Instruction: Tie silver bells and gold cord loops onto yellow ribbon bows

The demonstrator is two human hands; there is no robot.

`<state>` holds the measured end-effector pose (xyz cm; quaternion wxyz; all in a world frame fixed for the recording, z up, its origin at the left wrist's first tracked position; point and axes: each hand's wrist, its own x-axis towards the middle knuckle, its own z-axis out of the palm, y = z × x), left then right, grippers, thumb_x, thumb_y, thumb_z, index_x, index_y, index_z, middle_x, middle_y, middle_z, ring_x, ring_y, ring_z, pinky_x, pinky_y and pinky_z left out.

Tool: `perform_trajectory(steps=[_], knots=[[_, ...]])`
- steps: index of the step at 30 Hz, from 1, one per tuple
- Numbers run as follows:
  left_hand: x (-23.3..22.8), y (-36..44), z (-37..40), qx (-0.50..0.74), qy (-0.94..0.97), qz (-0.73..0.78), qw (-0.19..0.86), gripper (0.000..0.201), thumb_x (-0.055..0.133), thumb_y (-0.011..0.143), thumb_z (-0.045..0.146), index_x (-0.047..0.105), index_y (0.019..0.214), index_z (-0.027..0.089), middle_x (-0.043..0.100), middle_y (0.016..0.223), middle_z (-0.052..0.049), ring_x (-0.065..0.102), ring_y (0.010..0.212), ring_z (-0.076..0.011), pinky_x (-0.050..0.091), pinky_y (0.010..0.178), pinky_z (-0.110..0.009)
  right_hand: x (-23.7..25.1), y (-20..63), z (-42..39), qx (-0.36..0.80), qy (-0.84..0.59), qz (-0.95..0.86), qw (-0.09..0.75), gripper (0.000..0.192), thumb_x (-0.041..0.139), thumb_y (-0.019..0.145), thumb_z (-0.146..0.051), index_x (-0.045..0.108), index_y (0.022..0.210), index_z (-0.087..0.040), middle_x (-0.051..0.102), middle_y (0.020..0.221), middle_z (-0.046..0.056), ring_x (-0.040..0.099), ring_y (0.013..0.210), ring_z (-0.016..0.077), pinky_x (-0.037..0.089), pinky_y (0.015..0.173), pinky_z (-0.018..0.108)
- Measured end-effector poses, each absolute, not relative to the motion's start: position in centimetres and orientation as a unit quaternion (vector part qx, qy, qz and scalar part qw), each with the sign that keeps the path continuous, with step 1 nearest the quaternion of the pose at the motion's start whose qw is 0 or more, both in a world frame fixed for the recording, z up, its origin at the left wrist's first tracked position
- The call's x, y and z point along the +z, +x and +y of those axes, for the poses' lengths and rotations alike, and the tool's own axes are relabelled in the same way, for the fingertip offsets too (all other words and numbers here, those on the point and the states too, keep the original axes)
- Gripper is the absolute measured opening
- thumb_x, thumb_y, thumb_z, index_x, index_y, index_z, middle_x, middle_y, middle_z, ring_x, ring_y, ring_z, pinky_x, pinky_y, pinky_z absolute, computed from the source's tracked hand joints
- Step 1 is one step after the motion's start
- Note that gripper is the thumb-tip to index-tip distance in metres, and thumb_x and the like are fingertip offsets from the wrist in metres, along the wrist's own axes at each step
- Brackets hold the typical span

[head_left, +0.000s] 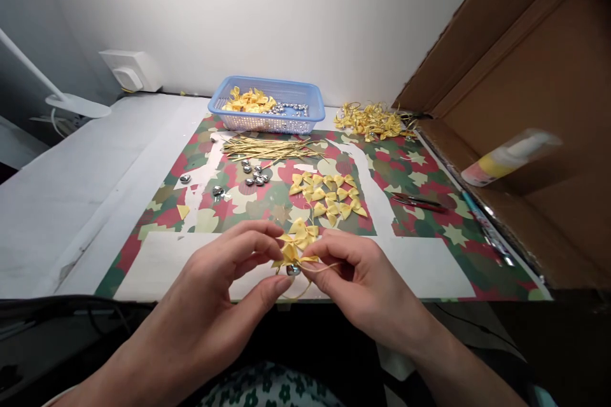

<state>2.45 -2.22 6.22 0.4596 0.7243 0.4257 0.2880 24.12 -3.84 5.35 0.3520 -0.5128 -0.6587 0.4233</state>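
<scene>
Two bare hands meet at the near edge of a white table, over a camouflage-patterned mat that keeps the small parts easy to spot. At the back sits a blue basket of yellow and silver pieces, with a tangle of gold cord beside it. Loose yellow bows and silver beads lie within reach. The left hand pinches a yellow ribbon bow steady, fingers clamped on it, while the right hand pinches a thin gold string at the bow, beside a tiny silver bead.
</scene>
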Motion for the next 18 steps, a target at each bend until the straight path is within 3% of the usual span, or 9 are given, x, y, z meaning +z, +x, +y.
perform_trajectory(steps=[3, 9, 14, 18], knots=[[6.2, 2.8, -2.3, 0.314, 0.704, 0.418, 0.48, 0.027, 0.062, 0.099, 0.02, 0.059, 0.121, 0.034, 0.067, 0.122, 0.0, 0.068, 0.116, -0.019, 0.061, 0.096, -0.028, 5.3, 23.8, -3.9, 0.406, -0.507, -0.666, 0.366, 0.016, 0.061, 0.097, -0.02, 0.073, 0.086, -0.02, 0.06, 0.075, -0.001, 0.051, 0.068, 0.0113, 0.036, 0.058, 0.025], [6.5, 3.2, -1.8, 0.322, 0.763, 0.401, 0.391, 0.022, 0.055, 0.098, 0.009, 0.071, 0.1, 0.025, 0.068, 0.116, -0.004, 0.071, 0.099, -0.0164, 0.059, 0.074, -0.019, 5.3, 23.6, -4.0, 0.406, -0.507, -0.669, 0.362, 0.016, 0.061, 0.097, -0.021, 0.073, 0.086, -0.02, 0.064, 0.076, -0.001, 0.053, 0.072, 0.0127, 0.039, 0.062, 0.026], [6.2, 2.9, -1.5, 0.313, 0.772, 0.411, 0.37, 0.02, 0.055, 0.098, 0.01, 0.07, 0.096, 0.023, 0.068, 0.117, -0.007, 0.072, 0.094, -0.0169, 0.058, 0.072, -0.022, 5.2, 23.4, -3.8, 0.412, -0.514, -0.663, 0.355, 0.019, 0.059, 0.099, -0.023, 0.071, 0.084, -0.02, 0.063, 0.076, 0.0, 0.054, 0.073, 0.0141, 0.039, 0.062, 0.027], [6.3, 3.0, -1.1, 0.311, 0.743, 0.413, 0.424, 0.016, 0.056, 0.098, 0.013, 0.069, 0.092, 0.021, 0.067, 0.114, -0.007, 0.071, 0.096, -0.0182, 0.057, 0.076, -0.024, 5.3, 23.4, -3.7, 0.388, -0.504, -0.687, 0.352, 0.022, 0.058, 0.099, -0.019, 0.068, 0.079, -0.02, 0.06, 0.072, -0.001, 0.053, 0.072, 0.0139, 0.039, 0.063, 0.027]])
